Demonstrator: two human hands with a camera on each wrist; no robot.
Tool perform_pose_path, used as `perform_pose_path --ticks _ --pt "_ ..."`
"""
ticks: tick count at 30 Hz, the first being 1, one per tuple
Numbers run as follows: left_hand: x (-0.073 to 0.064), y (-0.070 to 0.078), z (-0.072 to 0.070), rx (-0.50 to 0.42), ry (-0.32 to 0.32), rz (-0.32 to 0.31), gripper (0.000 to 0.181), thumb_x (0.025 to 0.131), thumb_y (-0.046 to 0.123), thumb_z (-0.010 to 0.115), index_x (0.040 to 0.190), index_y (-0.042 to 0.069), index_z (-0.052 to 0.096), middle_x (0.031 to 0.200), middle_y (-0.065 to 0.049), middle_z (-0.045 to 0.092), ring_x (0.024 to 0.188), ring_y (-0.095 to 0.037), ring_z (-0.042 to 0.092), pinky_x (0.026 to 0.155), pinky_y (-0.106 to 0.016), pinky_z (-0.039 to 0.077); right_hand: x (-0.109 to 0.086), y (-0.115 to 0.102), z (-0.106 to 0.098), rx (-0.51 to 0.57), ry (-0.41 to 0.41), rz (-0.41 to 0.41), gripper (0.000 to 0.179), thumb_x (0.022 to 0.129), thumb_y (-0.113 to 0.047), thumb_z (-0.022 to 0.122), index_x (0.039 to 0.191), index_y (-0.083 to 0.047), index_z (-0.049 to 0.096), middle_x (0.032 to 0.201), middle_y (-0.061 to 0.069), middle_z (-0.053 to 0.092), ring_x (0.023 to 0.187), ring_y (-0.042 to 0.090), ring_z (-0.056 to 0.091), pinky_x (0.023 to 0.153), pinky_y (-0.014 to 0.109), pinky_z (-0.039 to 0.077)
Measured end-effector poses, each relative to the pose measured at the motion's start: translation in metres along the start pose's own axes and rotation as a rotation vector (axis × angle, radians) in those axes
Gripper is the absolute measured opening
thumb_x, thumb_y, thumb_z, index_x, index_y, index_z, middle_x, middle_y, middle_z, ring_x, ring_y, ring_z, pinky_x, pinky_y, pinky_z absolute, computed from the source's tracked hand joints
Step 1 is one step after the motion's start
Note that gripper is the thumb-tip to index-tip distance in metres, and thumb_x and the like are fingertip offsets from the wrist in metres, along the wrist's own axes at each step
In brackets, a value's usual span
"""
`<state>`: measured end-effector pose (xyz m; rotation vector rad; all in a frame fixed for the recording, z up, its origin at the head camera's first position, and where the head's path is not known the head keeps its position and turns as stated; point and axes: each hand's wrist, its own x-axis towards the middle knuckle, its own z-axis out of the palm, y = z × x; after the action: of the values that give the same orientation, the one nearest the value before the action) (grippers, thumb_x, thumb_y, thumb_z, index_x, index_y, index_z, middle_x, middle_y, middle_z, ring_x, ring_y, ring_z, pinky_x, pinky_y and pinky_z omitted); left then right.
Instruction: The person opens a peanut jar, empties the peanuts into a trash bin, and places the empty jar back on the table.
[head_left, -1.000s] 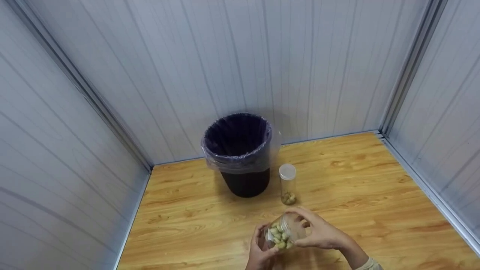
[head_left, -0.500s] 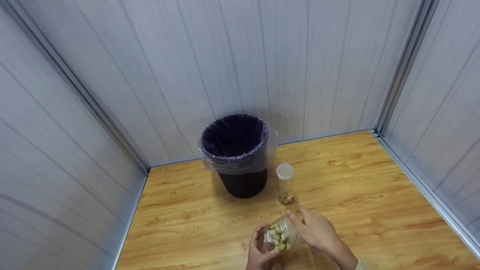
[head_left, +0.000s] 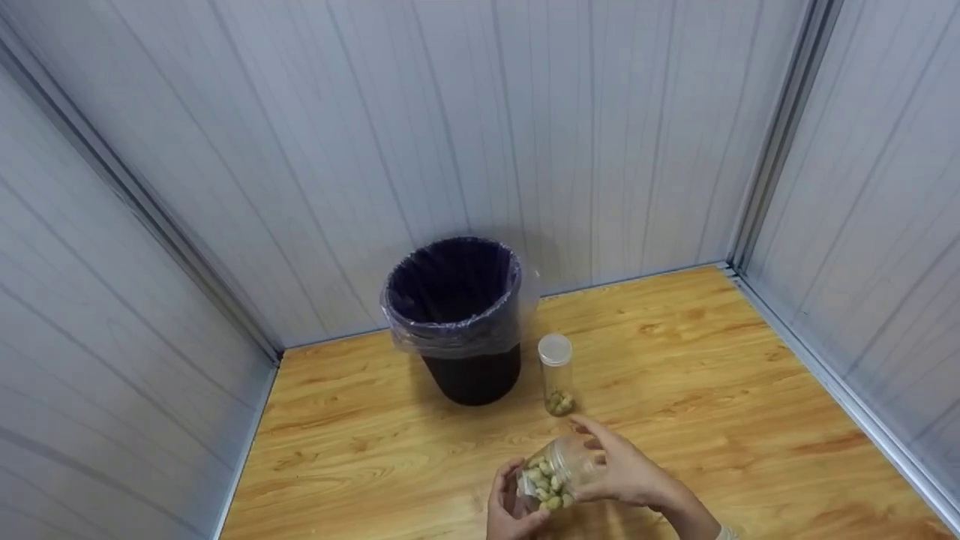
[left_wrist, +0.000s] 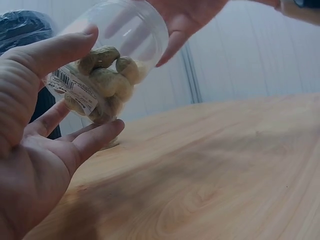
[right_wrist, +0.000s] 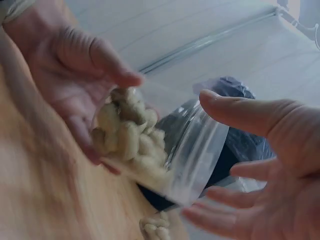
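My left hand point(head_left: 507, 510) holds a clear plastic jar point(head_left: 553, 457) of unshelled peanuts by its base end, thumb on one side and fingers on the other. The jar is tilted, its lidded end towards my right hand. A barcode label point(left_wrist: 74, 91) shows near the base in the left wrist view. Around the clear lid point(right_wrist: 206, 152), my right hand point(head_left: 628, 472) has its thumb and fingers spread, not curled tight. Whether the fingertips touch the lid is hard to tell. Behind the hands stands a taller clear jar point(head_left: 556, 379), with a whitish lid and a few peanuts at its bottom.
A black bin point(head_left: 476, 375) with a purple plastic liner stands against the back wall, left of the taller jar. Pale panel walls point(head_left: 450, 150) enclose the wood-patterned surface point(head_left: 337, 450) at the back and both sides.
My right hand has turned at the lid, its fingers straightening and then spreading around it again. The left hand keeps holding the jar. The view has shifted slightly, moving everything left in frame.
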<state>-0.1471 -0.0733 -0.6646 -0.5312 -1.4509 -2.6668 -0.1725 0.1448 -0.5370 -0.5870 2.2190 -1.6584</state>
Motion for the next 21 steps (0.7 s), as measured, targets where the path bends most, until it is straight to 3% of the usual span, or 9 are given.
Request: perform_pose_path --ticks 4,9,12,15,18,21 --pt "-0.001 0.0 -0.001 -0.006 0.033 0.013 0.08 0.07 -0.015 0.074 0.131 -0.023 0.023 0.13 -0.016 0.05 0.117 -0.022 0.052 0.095 -0.036 0.048 0.001 0.002 0.003 0.028 0.054 0.036 0.089 0.083 -0.024 0.078 0.15 -0.001 0.025 0.148 0.034 0.025 0.13 0.058 0.026 0.102 0.065 0.031" --pt "-0.001 0.001 0.0 0.022 0.056 -0.008 0.081 0.069 -0.014 0.076 0.132 -0.022 0.025 0.128 -0.014 0.051 0.116 -0.02 0.052 0.095 -0.034 0.048 0.007 0.003 0.009 -0.086 0.203 0.068 0.054 0.1 -0.035 0.054 0.139 0.001 0.046 0.136 0.031 0.046 0.116 0.05 0.049 0.09 0.058 0.046" --pt "0.0 0.002 0.0 0.026 0.051 0.003 0.081 0.068 -0.015 0.076 0.131 -0.022 0.026 0.127 -0.015 0.051 0.116 -0.021 0.052 0.097 -0.034 0.046 0.011 0.003 0.011 -0.246 0.251 0.056 0.044 0.103 -0.038 0.045 0.129 -0.004 0.057 0.124 0.023 0.059 0.109 0.042 0.058 0.087 0.055 0.049" --pt "-0.001 0.001 0.002 0.022 0.063 0.006 0.081 0.067 -0.015 0.077 0.131 -0.021 0.027 0.127 -0.014 0.051 0.116 -0.02 0.053 0.097 -0.033 0.046 0.01 0.002 0.013 -0.381 0.251 0.095 0.048 0.102 -0.048 0.039 0.125 -0.012 0.062 0.111 0.014 0.067 0.101 0.035 0.063 0.083 0.054 0.049" --pt "-0.001 0.001 0.003 0.022 0.069 0.004 0.083 0.068 -0.015 0.078 0.132 -0.021 0.026 0.128 -0.015 0.049 0.116 -0.021 0.052 0.096 -0.033 0.047 0.011 0.0 0.013 -0.404 0.215 0.136 0.061 0.098 -0.058 0.04 0.129 -0.01 0.06 0.098 0.009 0.07 0.083 0.027 0.067 0.072 0.048 0.053" --pt "-0.001 0.001 0.004 0.018 0.081 -0.016 0.084 0.068 -0.014 0.078 0.133 -0.02 0.026 0.131 -0.015 0.047 0.118 -0.021 0.05 0.097 -0.034 0.047 0.011 0.001 0.011 -0.39 0.171 0.104 0.066 0.094 -0.059 0.05 0.132 -0.007 0.057 0.097 0.007 0.069 0.081 0.022 0.066 0.069 0.043 0.053"
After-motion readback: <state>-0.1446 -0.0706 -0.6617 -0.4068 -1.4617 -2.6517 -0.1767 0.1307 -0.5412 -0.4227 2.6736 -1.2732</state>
